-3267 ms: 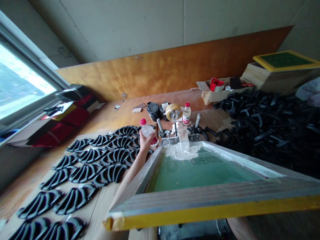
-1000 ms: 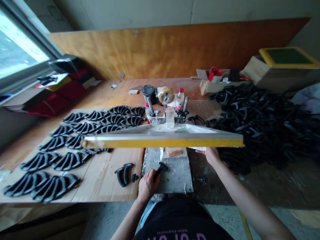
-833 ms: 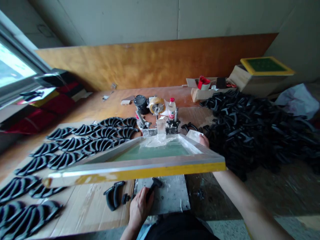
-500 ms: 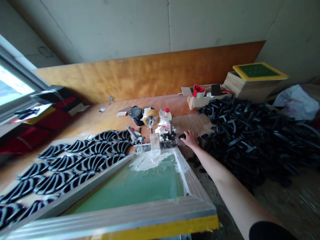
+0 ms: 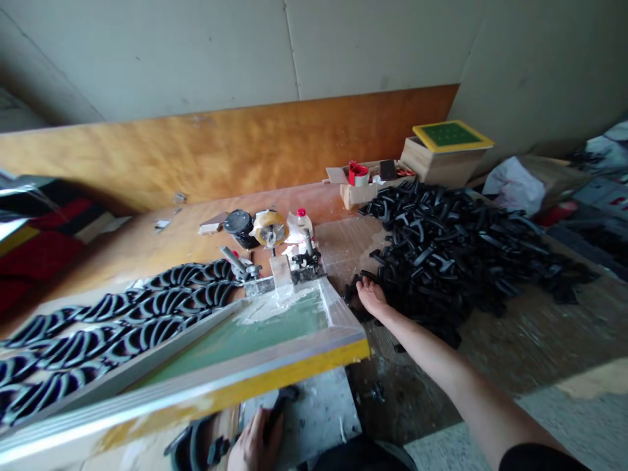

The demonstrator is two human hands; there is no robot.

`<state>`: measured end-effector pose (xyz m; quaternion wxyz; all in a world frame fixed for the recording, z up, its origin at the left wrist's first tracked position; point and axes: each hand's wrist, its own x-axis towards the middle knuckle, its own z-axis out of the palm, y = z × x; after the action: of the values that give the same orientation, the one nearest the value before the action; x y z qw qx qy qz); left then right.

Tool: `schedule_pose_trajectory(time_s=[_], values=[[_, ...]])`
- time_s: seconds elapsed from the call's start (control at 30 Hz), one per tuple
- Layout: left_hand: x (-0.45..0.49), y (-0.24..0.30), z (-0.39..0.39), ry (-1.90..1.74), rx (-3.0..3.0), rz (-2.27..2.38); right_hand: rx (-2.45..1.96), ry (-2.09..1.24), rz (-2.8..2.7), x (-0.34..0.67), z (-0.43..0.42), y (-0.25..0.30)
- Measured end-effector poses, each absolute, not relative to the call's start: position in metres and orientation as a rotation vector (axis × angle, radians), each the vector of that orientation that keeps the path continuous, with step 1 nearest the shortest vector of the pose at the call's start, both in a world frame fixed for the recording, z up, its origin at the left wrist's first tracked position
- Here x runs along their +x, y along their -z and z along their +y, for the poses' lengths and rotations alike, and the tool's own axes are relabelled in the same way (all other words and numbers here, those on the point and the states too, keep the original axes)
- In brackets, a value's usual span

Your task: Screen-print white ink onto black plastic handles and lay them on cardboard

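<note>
My right hand (image 5: 371, 296) reaches to the near edge of a big heap of black plastic parts (image 5: 441, 248), and its fingers curl round one black part (image 5: 354, 286) there. At the bottom edge, my left hand (image 5: 252, 446) is closed on a black handle-like part (image 5: 278, 404) that lies on the grey metal plate (image 5: 318, 412). Above this plate a screen-printing frame (image 5: 235, 386) with a yellow front edge and green mesh (image 5: 255, 327) stands tilted up on its hinge clamp (image 5: 282, 271). White ink is smeared at the far end of the mesh.
Rows of black curved parts (image 5: 147, 307) lie on cardboard at the left. Behind the hinge stand a tape roll (image 5: 269, 227), a small bottle (image 5: 303, 222) and a black tin (image 5: 239, 224). A wooden box with a yellow-framed screen (image 5: 447, 137) is at the back right.
My head turned right. My right hand drew back from beside the hinge to the heap's near edge and closed on a black part. My left hand, out of view half a second ago, shows again.
</note>
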<state>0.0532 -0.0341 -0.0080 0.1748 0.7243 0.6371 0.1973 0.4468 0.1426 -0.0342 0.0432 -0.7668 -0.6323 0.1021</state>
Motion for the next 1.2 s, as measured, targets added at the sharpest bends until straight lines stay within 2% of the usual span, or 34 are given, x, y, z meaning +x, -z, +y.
schedule_pose_trajectory(time_s=[0.1,0.2,0.37,0.5,0.7,1.0,1.1,1.2], values=[[0.068,-0.005,-0.028,-0.448,2.056,1.681,-2.209,-0.361,-1.775,0.457,0.124,0.018],[0.106,-0.021,-0.016,-0.35,2.086,1.555,-1.997,-0.525,-1.371,0.472,0.106,0.001],[0.173,-0.04,0.003,-0.414,2.219,1.342,-1.509,-0.809,-0.946,0.475,0.068,-0.017],[0.173,-0.047,0.0,-0.57,2.183,1.256,-1.446,-0.775,-1.185,0.433,0.039,-0.025],[0.117,-0.052,-0.021,-0.583,1.887,1.418,-1.366,-0.473,-1.952,0.325,0.032,-0.021],[0.036,-0.052,-0.014,-0.802,1.604,1.638,-1.396,-0.177,-2.33,0.272,0.06,-0.006],[0.024,-0.074,0.007,-0.982,1.496,1.624,-1.433,-0.13,-2.35,0.267,0.064,-0.013],[0.027,-0.114,0.039,-1.324,1.299,1.464,-1.367,-0.107,-2.406,0.256,0.071,-0.016]])
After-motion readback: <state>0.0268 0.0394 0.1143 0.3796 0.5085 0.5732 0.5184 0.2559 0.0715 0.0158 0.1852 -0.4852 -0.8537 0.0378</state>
